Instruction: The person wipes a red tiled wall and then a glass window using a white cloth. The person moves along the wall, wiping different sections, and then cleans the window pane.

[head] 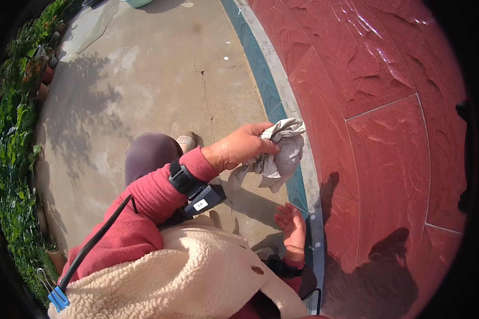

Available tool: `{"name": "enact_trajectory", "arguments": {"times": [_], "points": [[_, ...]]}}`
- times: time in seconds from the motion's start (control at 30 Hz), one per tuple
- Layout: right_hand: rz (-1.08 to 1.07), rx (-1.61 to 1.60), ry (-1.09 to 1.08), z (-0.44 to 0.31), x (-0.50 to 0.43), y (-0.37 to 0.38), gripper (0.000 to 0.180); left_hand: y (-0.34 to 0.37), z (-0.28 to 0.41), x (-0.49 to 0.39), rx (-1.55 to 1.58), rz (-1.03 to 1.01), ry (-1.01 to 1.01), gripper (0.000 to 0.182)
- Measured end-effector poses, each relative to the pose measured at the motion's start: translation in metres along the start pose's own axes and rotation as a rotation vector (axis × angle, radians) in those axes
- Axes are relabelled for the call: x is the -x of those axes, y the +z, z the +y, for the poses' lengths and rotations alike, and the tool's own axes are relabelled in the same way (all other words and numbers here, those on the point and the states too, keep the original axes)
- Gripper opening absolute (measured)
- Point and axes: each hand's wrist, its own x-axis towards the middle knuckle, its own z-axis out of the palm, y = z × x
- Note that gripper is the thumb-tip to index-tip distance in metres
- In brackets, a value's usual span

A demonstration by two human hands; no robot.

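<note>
A crumpled light grey cloth (285, 151) is gripped by the fingers of my left hand (247, 144). Its folds hang over the teal side of a raised edge, and one loose end droops toward the concrete. My right hand (293, 229) is lower in the view, beside that edge, with its palm turned up, its fingers apart and nothing in it. The two hands do not touch. A black strap with a dark device (204, 199) is around my left forearm.
Red textured stone-like paving (387, 159) lies to the right, bordered by a grey kerb (303, 119). Cracked concrete ground (163, 91) spreads to the left. Green plants (14, 159) and flowerpots (42, 91) line the far left. A pale green basin (137, 2) stands at the top.
</note>
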Motion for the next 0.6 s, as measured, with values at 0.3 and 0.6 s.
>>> {"name": "enact_trajectory", "arguments": {"times": [0.3, 0.6], "points": [[0.203, -0.204, 0.259, 0.014, -0.043, -0.014, 0.031, -0.039, 0.021, -0.023, 0.359, 0.328, -0.148, 0.046], [-0.086, -0.078, 0.467, 0.083, -0.028, 0.026, 0.032, -0.048, -0.025, -0.031, 0.548, 0.468, -0.394, 0.036]]}}
